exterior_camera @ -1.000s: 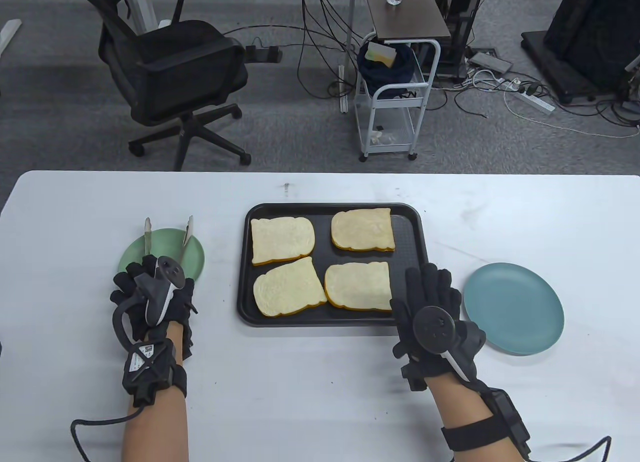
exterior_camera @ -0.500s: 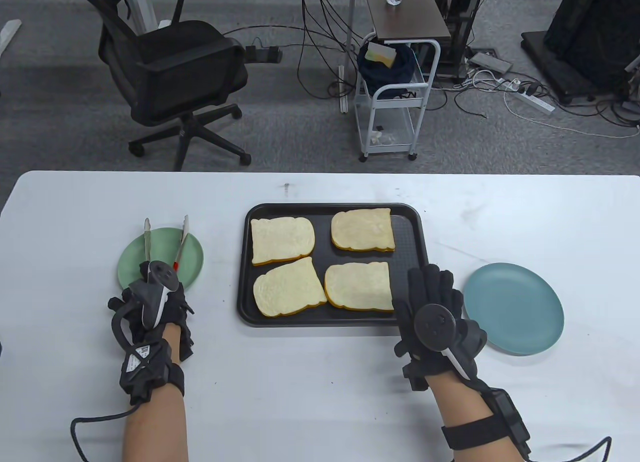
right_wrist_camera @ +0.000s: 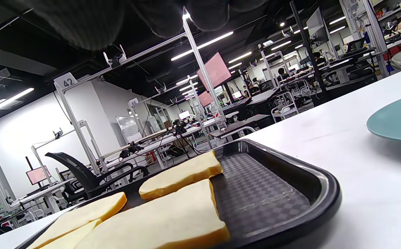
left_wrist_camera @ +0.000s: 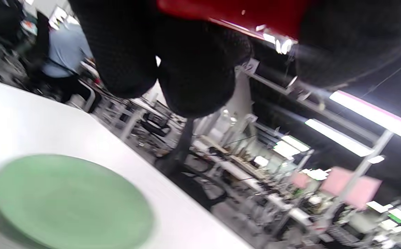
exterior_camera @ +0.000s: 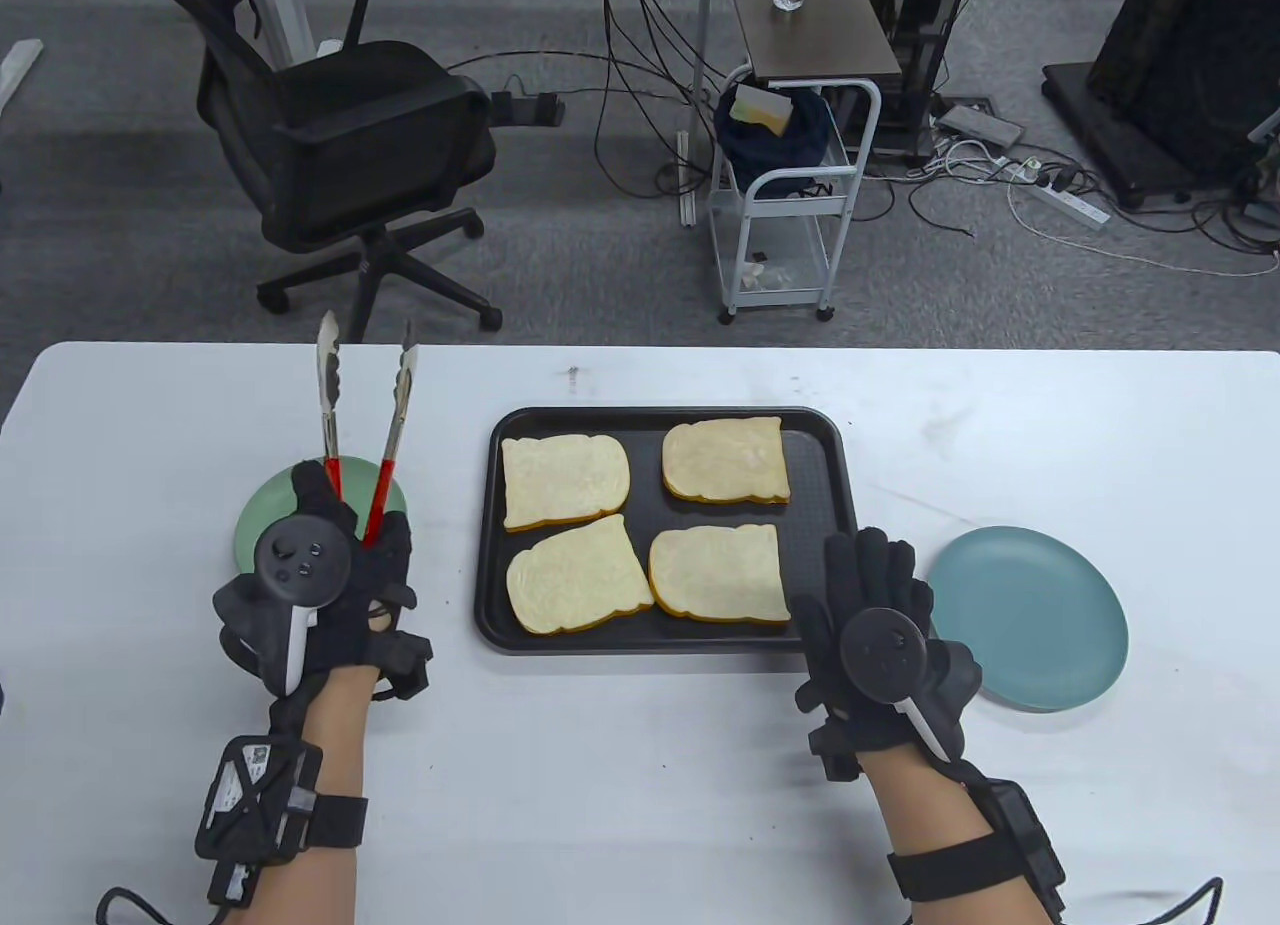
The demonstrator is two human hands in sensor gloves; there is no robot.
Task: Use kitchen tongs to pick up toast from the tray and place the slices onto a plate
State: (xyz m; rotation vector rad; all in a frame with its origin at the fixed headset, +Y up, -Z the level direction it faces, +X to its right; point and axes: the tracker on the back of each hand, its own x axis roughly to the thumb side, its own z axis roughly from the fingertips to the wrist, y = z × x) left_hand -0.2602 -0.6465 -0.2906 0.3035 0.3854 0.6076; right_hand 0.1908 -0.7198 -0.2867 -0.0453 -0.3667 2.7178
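Several toast slices (exterior_camera: 565,480) (right_wrist_camera: 181,173) lie flat on a black tray (exterior_camera: 665,633) (right_wrist_camera: 283,193) in the middle of the table. My left hand (exterior_camera: 345,580) grips red-handled metal tongs (exterior_camera: 385,445) raised above the green plate (exterior_camera: 255,510) (left_wrist_camera: 69,204), their tips spread apart and pointing away from me. In the left wrist view the gloved fingers (left_wrist_camera: 193,62) wrap the red handle (left_wrist_camera: 228,12). My right hand (exterior_camera: 870,615) rests with straight fingers at the tray's near right corner, holding nothing. A blue plate (exterior_camera: 1030,615) (right_wrist_camera: 399,119) sits just right of it.
Beyond the far table edge stand a black office chair (exterior_camera: 340,145) and a white cart (exterior_camera: 795,185), with cables on the floor. Bare white tabletop lies in front of the tray and behind it.
My left hand has lifted the tongs off the green plate and tilted them up, so their tips now reach past the far table edge. The right hand has barely moved.
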